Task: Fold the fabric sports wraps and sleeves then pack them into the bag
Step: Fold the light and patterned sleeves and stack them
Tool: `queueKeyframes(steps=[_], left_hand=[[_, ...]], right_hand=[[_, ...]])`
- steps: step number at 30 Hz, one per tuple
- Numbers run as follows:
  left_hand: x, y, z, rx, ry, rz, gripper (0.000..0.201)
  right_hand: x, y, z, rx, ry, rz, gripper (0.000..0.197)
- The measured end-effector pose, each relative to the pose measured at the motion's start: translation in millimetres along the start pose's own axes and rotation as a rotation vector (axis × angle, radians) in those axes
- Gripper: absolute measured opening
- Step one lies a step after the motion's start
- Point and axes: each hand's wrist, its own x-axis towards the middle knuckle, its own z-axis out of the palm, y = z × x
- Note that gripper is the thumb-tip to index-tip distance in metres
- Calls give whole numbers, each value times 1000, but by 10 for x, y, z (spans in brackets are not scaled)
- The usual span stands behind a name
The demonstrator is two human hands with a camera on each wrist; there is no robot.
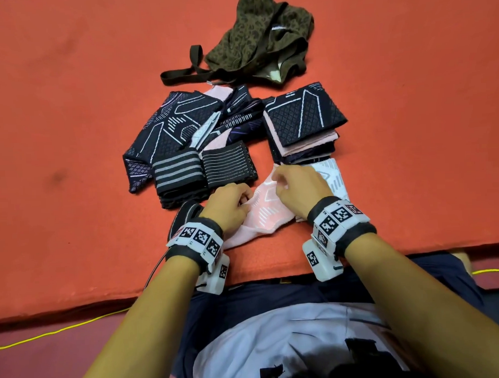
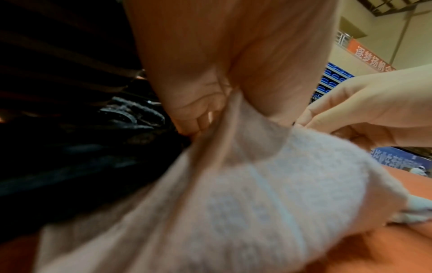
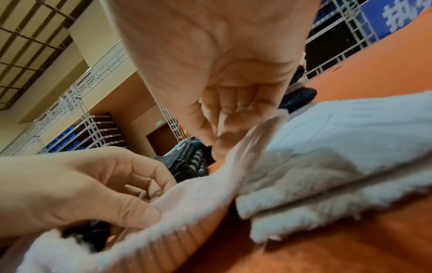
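The left hand [image 1: 230, 202] and right hand [image 1: 297, 184] each pinch an edge of the pink knit sleeve [image 1: 264, 209], which lies at the near edge of the orange mat [image 1: 70, 110]. To fold it cleanly, I judge the corners should be matched before the crease is pressed flat, then it can go on the folded stack [image 1: 304, 124] short of the camouflage bag [image 1: 254, 36].

Pink sleeve [image 1: 264, 209] between both hands' grip

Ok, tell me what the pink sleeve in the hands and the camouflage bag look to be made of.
Pink sleeve: soft stretch knit, it seems; matte, fuzzy edges, woven-in white lines. Camouflage bag: thin woven cloth, probably cotton or polyester; matte, limp and crumpled, with flat webbing straps.
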Motion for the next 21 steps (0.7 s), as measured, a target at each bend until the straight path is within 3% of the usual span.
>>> queueKeyframes(steps=[2,4,8,15,21], left_hand=[[11,2,-3,13,16,23,18],[14,19,5,27,25,26,18],[22,49,3,38,34,15,16],[150,213,-13,57,92,69,16],[262,392,91,-15,229,79,15]], right_hand=[[-20,61,-67,7,121,75,16],[-27,106,-95,4,152,116,18],[-13,131,-20,-41,29,178,36],[-29,104,-20,-9,-62,98,20],[-130,247,-146,108,-27,76,25]])
